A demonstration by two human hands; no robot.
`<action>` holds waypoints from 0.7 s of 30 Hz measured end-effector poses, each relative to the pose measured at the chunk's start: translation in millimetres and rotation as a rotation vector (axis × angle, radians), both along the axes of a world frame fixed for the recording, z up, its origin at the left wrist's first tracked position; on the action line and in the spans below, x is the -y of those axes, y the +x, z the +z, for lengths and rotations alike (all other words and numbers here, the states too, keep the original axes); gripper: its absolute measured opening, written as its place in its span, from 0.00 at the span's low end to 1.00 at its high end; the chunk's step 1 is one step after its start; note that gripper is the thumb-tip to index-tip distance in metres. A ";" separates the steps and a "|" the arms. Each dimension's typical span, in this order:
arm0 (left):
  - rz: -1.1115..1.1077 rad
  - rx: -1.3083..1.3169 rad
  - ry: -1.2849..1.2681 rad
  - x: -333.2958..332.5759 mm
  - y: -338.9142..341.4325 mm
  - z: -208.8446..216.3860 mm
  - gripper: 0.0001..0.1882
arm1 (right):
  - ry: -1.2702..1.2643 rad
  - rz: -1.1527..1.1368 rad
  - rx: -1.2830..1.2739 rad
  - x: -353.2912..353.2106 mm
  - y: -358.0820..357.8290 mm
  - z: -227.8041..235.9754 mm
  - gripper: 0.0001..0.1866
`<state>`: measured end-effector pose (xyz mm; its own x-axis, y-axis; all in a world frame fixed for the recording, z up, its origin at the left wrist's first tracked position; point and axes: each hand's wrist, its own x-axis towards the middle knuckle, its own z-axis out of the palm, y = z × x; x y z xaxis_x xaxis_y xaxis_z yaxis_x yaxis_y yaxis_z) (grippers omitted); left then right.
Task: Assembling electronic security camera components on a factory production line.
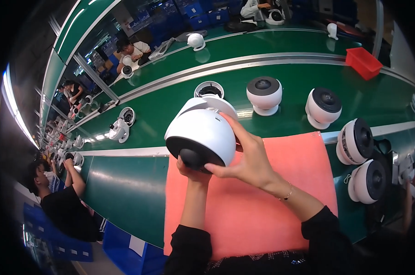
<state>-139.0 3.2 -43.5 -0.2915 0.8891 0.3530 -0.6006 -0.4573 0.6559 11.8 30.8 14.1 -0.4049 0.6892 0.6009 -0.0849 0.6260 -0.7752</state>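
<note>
Above the pink mat (281,201) I hold a white ball-shaped security camera (207,130) in both hands, its black face tilted down toward me. My left hand (191,173) grips it from below, mostly hidden behind the ball. Around its right side curls my right hand (251,158), thumb at the rim of the black face and fingers on the white shell near the top. Just behind the ball, partly covered by it, is an open white housing (208,89) with dark inner parts.
Finished-looking cameras (264,94) stand on the green conveyor (161,110), and two (367,181) sit to the right of the mat. An opened unit (121,126) lies at left. A red bin (363,63) is far right. A co-worker (65,201) works at left; others sit across.
</note>
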 end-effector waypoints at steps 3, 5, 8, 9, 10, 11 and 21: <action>0.169 0.011 -0.187 -8.5 -12.9 -3.9 0.33 | -0.189 0.067 0.027 -19.1 -13.2 -9.9 0.47; 0.146 0.006 -0.333 -12.5 -7.6 3.9 0.31 | -0.323 0.110 -0.054 -34.6 -17.4 -36.4 0.46; -0.046 0.086 -0.445 -15.4 -25.8 18.8 0.30 | -0.724 0.256 -0.012 -58.6 3.2 -45.0 0.42; 0.021 0.035 -0.441 -19.7 -27.7 23.1 0.30 | -0.796 0.266 -0.068 -71.0 13.9 -52.7 0.39; 0.045 0.030 -0.418 -25.3 -42.6 28.0 0.29 | -0.758 0.169 -0.068 -80.8 22.9 -46.4 0.33; 0.150 -0.017 -0.454 -33.9 -52.9 28.8 0.29 | -0.789 0.102 -0.152 -91.9 31.1 -53.5 0.30; 0.278 -0.003 -0.699 -111.5 -176.4 -46.7 0.42 | -0.838 -0.042 -0.452 -118.3 62.5 -54.8 0.16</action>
<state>-315.4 114.7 -90.1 -0.5377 0.8001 -0.2659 -0.5217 -0.0680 0.8504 74.3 149.1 -40.6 -0.2205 0.9754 -0.0015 -0.4768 -0.1091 -0.8722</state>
